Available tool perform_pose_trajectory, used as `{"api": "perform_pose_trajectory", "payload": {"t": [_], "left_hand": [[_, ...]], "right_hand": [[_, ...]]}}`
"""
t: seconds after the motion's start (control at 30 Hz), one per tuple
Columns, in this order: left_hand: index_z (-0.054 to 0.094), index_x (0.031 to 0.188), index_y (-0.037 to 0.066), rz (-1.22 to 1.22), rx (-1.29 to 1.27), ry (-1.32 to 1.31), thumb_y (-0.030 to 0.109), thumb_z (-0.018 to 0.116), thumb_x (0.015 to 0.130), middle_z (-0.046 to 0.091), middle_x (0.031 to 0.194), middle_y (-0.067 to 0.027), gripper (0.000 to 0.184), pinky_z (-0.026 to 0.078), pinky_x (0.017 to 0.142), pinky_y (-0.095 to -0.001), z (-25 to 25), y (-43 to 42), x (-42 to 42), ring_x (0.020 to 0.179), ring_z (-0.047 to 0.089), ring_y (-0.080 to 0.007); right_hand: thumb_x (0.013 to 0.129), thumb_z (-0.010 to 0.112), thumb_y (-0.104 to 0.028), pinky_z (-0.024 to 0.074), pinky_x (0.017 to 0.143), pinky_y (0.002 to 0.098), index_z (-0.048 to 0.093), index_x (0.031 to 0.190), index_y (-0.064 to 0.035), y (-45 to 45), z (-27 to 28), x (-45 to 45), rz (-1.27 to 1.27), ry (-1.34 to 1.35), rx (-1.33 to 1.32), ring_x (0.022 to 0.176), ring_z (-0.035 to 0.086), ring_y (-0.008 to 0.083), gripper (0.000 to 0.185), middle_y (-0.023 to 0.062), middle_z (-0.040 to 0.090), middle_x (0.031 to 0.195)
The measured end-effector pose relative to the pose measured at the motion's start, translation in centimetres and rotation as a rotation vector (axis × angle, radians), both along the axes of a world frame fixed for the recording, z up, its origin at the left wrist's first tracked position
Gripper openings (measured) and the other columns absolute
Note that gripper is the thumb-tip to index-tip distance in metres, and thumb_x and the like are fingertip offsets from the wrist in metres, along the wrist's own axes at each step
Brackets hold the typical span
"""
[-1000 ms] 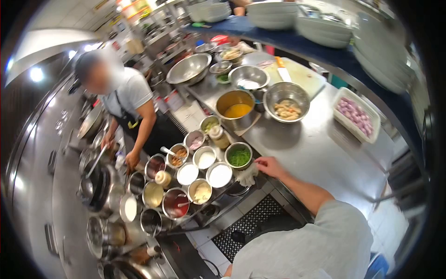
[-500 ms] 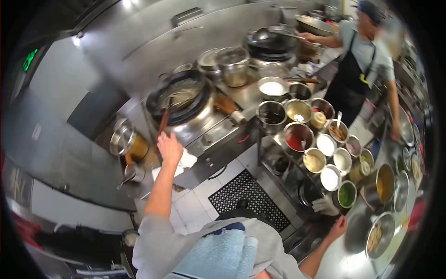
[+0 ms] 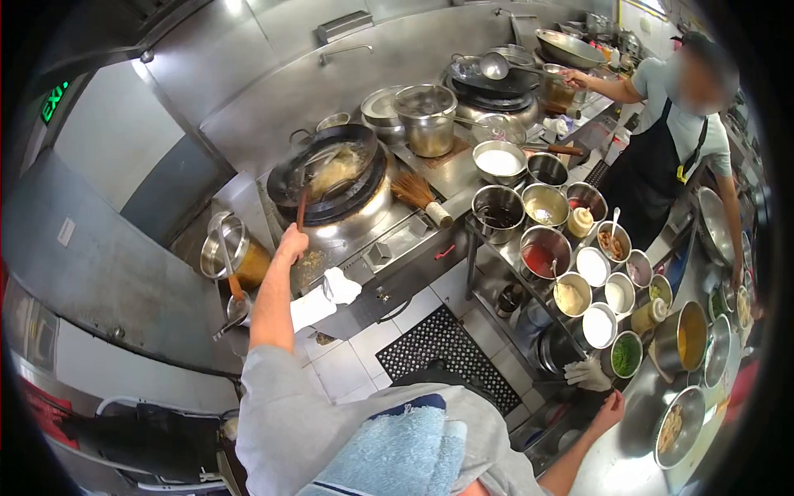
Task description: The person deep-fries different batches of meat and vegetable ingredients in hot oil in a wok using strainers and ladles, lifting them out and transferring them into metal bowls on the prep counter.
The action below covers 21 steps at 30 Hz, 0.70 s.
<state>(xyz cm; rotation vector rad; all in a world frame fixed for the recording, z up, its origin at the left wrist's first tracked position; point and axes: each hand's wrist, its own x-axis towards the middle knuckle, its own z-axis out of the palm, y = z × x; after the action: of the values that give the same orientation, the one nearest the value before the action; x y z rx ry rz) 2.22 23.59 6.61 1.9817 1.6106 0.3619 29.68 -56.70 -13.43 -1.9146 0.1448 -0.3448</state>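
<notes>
My left hand (image 3: 293, 244) is closed round the wooden handle of a wok utensil (image 3: 303, 203). Its metal head sits in the black wok (image 3: 285, 175), among pale food or bubbling liquid; the head's exact shape is hard to make out. The wok rests on the burner at the back left. My right hand (image 3: 610, 408) hangs low at the right counter's edge, fingers curled together, with nothing visible in them. Nearest to it are a white glove (image 3: 587, 374), a metal container of chopped greens (image 3: 626, 355) and a steel bowl (image 3: 693, 409) holding pale pieces of food.
Several sauce and seasoning containers (image 3: 544, 252) crowd the rack at right. A bamboo brush (image 3: 418, 195) and a folded white cloth (image 3: 327, 299) lie by the stove. A pot of amber liquid (image 3: 240, 256) stands left. A co-worker (image 3: 662, 157) holds a ladle (image 3: 495, 66) over another wok.
My left hand has moved slightly up and left with the utensil, whose handle now stands steeper. The wok is tilted more. The co-worker's ladle has lifted and the co-worker has shifted right.
</notes>
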Motion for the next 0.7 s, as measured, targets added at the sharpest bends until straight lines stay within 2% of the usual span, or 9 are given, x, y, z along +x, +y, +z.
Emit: {"api": "perform_pose_trajectory", "payload": {"t": [0.1, 0.13, 0.17, 0.2, 0.23, 0.33, 0.53, 0.63, 0.7], "left_hand": [[0.045, 0.116, 0.004, -0.037, -0.096, -0.131, 0.006, 0.039, 0.078, 0.052, 0.077, -0.0126, 0.039, 0.033, 0.037, -0.0355, 1.0, 0.6, 0.9, 0.045, 0.044, -0.0206], [0.045, 0.115, 0.004, -0.052, -0.053, -0.072, 0.007, 0.039, 0.078, 0.056, 0.082, -0.0154, 0.038, 0.037, 0.039, -0.0374, 1.3, 0.2, 1.1, 0.047, 0.050, -0.0235], [0.043, 0.119, 0.006, -0.104, 0.039, 0.104, 0.008, 0.042, 0.079, 0.060, 0.090, -0.0220, 0.041, 0.046, 0.052, -0.0444, 1.4, 0.2, 1.1, 0.062, 0.060, -0.0346], [0.037, 0.127, 0.007, -0.258, 0.235, 0.289, 0.010, 0.045, 0.079, 0.059, 0.099, -0.0284, 0.049, 0.047, 0.073, -0.0495, -0.3, 2.1, 0.1, 0.086, 0.060, -0.0437], [0.031, 0.133, 0.010, -0.284, 0.342, 0.362, 0.012, 0.047, 0.079, 0.058, 0.102, -0.0297, 0.056, 0.042, 0.082, -0.0525, 0.1, 0.6, 0.1, 0.096, 0.054, -0.0472], [0.028, 0.136, 0.013, -0.324, 0.471, 0.424, 0.010, 0.043, 0.084, 0.058, 0.102, -0.0287, 0.054, 0.044, 0.079, -0.0524, 1.5, -3.8, 0.2, 0.092, 0.058, -0.0449], [0.022, 0.141, 0.016, -0.146, 0.413, 0.792, 0.002, 0.039, 0.086, 0.057, 0.106, -0.0291, 0.060, 0.045, 0.084, -0.0477, 1.3, -3.9, -2.5, 0.098, 0.057, -0.0424], [0.019, 0.143, 0.023, -0.308, 0.454, 0.591, -0.004, 0.041, 0.080, 0.055, 0.115, -0.0259, 0.072, 0.046, 0.083, -0.0448, -0.2, 0.0, -4.5, 0.101, 0.056, -0.0417], [0.027, 0.142, 0.017, -0.514, 0.363, 0.246, -0.002, 0.043, 0.077, 0.057, 0.113, -0.0241, 0.069, 0.046, 0.082, -0.0418, -1.3, 4.2, -5.3, 0.096, 0.058, -0.0381]], "right_hand": [[0.089, 0.056, -0.015, 0.0347, 0.050, 0.0193, 0.061, 0.098, -0.0008, -0.7, -0.9, 0.1, -0.001, -0.004, 0.016, 0.059, 0.045, 0.0054, 0.018, -0.0013, 0.053, 0.072], [0.089, 0.056, -0.015, 0.0361, 0.051, 0.0197, 0.061, 0.098, -0.0005, -0.9, -1.3, 0.2, -0.001, -0.005, 0.023, 0.060, 0.046, 0.0059, 0.018, -0.0008, 0.054, 0.073], [0.089, 0.056, -0.015, 0.0393, 0.055, 0.0210, 0.061, 0.098, 0.0004, -1.1, -1.5, 0.2, 0.012, -0.018, -0.004, 0.063, 0.048, 0.0070, 0.019, 0.0004, 0.057, 0.076], [0.089, 0.056, -0.014, 0.0416, 0.058, 0.0213, 0.061, 0.099, 0.0011, -0.6, -0.6, -0.1, -0.014, 0.012, -0.017, 0.066, 0.050, 0.0082, 0.019, 0.0020, 0.058, 0.079], [0.088, 0.056, -0.013, 0.0444, 0.063, 0.0227, 0.061, 0.100, 0.0014, -0.9, -1.8, 0.3, -0.012, -0.021, 0.042, 0.071, 0.054, 0.0100, 0.019, 0.0036, 0.060, 0.083], [0.086, 0.058, -0.012, 0.0460, 0.069, 0.0255, 0.064, 0.094, 0.0042, 0.9, 1.3, -0.8, -0.102, -0.053, -0.026, 0.075, 0.057, 0.0131, 0.019, 0.0066, 0.063, 0.082], [0.082, 0.058, -0.005, 0.0438, 0.059, 0.0209, 0.063, 0.089, 0.0014, 1.4, 2.4, -1.2, -0.095, -0.035, 0.036, 0.063, 0.054, 0.0060, 0.011, 0.0018, 0.061, 0.071], [0.083, 0.058, -0.007, 0.0449, 0.062, 0.0227, 0.064, 0.090, 0.0017, 1.6, 4.0, -1.7, -0.119, -0.021, 0.027, 0.066, 0.055, 0.0085, 0.013, 0.0032, 0.062, 0.073], [0.084, 0.058, -0.009, 0.0460, 0.066, 0.0249, 0.065, 0.090, 0.0027, 1.8, 3.0, -0.9, -0.088, -0.064, -0.009, 0.070, 0.056, 0.0111, 0.015, 0.0057, 0.064, 0.078]]}}
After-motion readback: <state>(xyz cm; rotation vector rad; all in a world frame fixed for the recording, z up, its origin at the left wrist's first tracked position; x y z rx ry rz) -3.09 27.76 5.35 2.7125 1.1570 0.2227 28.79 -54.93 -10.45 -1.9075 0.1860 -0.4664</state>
